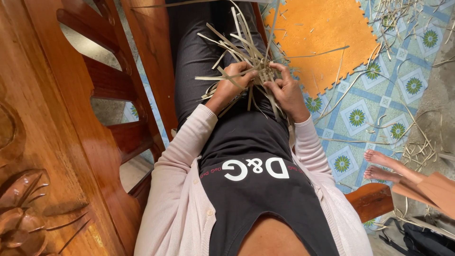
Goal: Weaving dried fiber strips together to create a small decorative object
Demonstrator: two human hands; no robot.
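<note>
A small woven piece of pale reed strips sits above the person's lap, the left hand curled closed on its left side and the right hand pinching its right edge, forearms angled inward, loose strips littering the patterned floor beyond.

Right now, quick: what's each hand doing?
Left hand: closed on the pale woven strips.
Right hand: closed on the same woven strips, fingers pinching them.
</note>
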